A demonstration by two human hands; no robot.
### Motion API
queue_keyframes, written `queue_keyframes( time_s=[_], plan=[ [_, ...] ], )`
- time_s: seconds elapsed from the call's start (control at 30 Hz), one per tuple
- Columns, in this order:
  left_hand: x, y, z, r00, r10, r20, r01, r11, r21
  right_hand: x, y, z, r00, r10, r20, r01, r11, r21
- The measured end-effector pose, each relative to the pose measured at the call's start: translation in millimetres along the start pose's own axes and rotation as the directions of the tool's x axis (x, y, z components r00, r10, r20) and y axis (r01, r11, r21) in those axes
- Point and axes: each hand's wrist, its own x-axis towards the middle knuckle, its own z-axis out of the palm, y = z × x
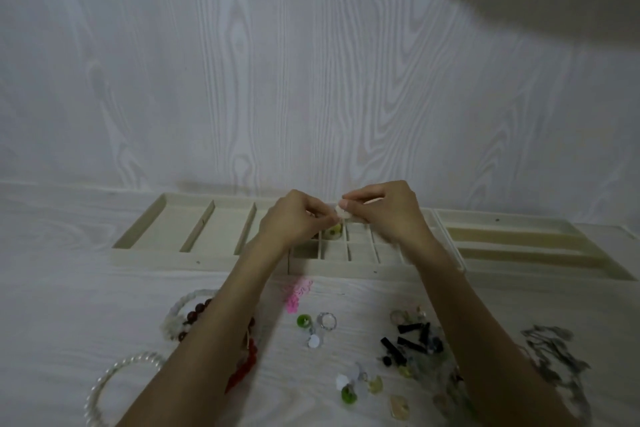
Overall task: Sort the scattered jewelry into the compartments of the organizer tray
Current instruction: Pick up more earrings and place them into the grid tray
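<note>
Nearest the camera, scattered jewelry waits on the pale tabletop in front of the organizer tray point(214, 258): a pearl bracelet point(117, 381), a dark red bead bracelet point(201, 314), a pink flower piece point(298, 293), a green ring point(304, 321), a clear ring point(327, 320) and a heap of black tube beads point(410, 340), with a grey chain point(554, 357) off to the right of the heap. All of it lies loose, short of the tray, so most of the sorting looks undone. Above the tray's middle grid of small compartments, the left hand point(294, 218) and right hand point(381, 210) meet, fingertips of both pinching one small whitish piece point(341, 210) between them, probably steadying it before dropping it into a cell. What the piece is I cannot tell. Just below it, one small compartment already holds a yellow-green item point(335, 230)
</note>
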Motion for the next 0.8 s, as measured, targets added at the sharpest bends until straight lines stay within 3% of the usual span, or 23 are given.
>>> queue_keyframes(
  time_s=[0.07,0.23,0.5,0.63,0.8],
  plan=[
    [1.8,-5.3,-5.0,1.000,-0.027,-0.012,0.028,0.991,0.127,0.6,3.7,0.8,1.000,0.014,0.018,-0.013,0.999,-0.049],
    [3.0,-12.8,-15.6,0.998,-0.054,-0.045,0.060,0.987,0.147,-2.4,3.2,10.0,0.996,0.021,0.086,-0.013,0.996,-0.088],
    [-0.3,-15.1,-14.8,0.999,-0.033,0.026,0.029,0.986,0.162,-3.3,7.9,17.4,0.987,-0.066,0.149,0.128,0.881,-0.456],
    [-1.2,-13.7,-11.8,0.999,-0.016,0.050,0.006,0.981,0.193,-0.5,11.7,15.8,0.987,-0.025,0.162,0.092,0.900,-0.426],
    [-4.8,-6.5,-7.0,0.995,0.012,0.096,-0.046,0.929,0.366,1.4,19.9,19.0,0.995,0.009,0.100,0.020,0.959,-0.281]
  ],
)
